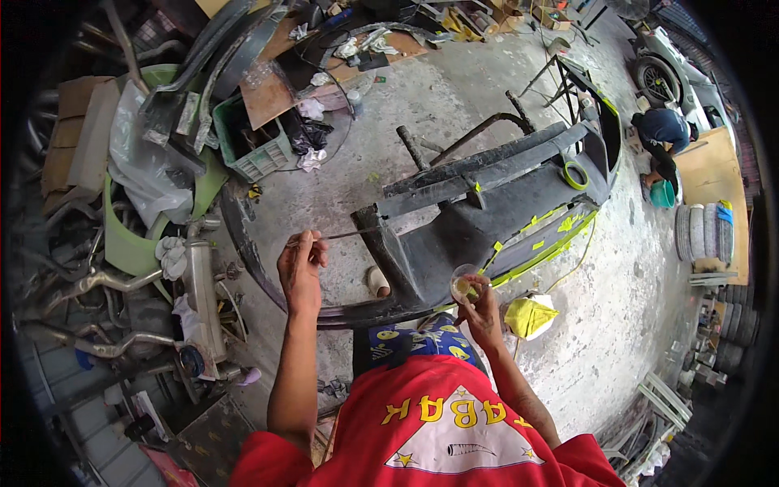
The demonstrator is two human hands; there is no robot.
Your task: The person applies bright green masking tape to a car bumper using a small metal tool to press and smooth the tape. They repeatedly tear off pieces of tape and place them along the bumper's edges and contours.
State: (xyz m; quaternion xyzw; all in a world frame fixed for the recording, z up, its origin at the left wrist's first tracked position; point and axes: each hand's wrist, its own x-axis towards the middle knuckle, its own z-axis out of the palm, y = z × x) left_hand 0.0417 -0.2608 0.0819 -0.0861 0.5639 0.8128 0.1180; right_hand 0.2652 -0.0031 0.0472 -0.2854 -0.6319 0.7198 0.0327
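My left hand pinches a thin stick, whose far end is at the near left corner of a black car bumper; whether it touches cannot be made out. In my right hand is a small clear plastic cup with a little light-coloured stuff in it. The bumper rests on a dark metal stand. Strips of yellow-green masking tape run along its openings and near edge. A roll of the same tape lies on the bumper's right part.
Metal exhaust pipes and a silver muffler are heaped at left, near a green crate. A white-and-yellow bundle sits right of my hand. Far right, a person bends by a teal bucket.
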